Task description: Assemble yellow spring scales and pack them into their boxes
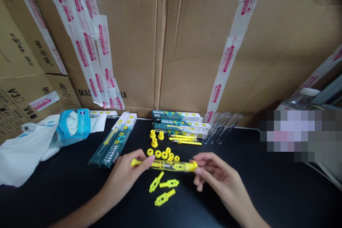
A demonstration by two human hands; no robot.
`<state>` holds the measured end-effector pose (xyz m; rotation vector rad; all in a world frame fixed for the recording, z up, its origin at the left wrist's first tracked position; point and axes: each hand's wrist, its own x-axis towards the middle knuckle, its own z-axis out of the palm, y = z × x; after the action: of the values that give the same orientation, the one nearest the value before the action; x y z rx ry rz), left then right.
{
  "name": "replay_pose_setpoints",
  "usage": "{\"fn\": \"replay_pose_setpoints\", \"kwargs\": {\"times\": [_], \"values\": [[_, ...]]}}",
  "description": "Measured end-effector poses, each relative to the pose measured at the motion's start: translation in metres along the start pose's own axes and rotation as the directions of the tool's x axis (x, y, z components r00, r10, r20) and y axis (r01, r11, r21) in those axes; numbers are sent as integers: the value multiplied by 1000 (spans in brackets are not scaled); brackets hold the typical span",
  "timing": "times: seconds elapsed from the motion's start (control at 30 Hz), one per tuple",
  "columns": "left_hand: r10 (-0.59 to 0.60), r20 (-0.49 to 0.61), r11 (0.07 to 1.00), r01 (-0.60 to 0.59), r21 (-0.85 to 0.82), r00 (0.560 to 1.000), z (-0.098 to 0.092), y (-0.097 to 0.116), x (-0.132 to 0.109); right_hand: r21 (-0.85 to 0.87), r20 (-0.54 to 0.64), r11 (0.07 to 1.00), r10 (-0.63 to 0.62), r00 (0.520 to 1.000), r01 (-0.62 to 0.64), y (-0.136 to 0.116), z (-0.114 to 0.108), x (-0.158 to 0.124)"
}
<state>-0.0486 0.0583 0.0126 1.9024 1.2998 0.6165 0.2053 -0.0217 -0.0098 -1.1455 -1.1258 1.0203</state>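
Between my two hands a clear tube spring scale (166,165) lies level, with yellow parts and a metal spring inside. My left hand (135,165) grips its left end, thumb along the tube. At the other end, the fingertips of my right hand (213,171) pinch the yellow end cap (191,166). Just behind the tube sit several small yellow rings (157,154) and three yellow flanged caps (154,142). In front of it lie three flat yellow slotted pieces (165,197). Thin yellow rods with springs (185,140) rest farther back.
Clear empty tubes (223,128) stand at the back right. Printed spring scale boxes (113,140) lie left of the parts, and more boxes (181,125) are stacked behind. A blue-and-white packet (74,126) and white bag (24,156) are at left. Large cardboard (187,60) walls the back.
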Motion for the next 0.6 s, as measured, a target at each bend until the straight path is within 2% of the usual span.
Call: {"fn": "replay_pose_setpoints", "kwargs": {"times": [0.07, 0.4, 0.6], "values": [[-5, 4, 1000, 5, 5, 1000, 0, 1, 0, 5, 14, 1000, -7, 1000, 7, 1, 1, -1], [8, 24, 1000, -8, 4, 1000, 0, -3, 1, -152, 18, 946, -288, 958, 287, 5, 0, -3], [12, 22, 1000, -11, -24, 1000, 0, -1, 1, -180, 50, 928, -322, 945, 326, -2, 3, -6]]}}
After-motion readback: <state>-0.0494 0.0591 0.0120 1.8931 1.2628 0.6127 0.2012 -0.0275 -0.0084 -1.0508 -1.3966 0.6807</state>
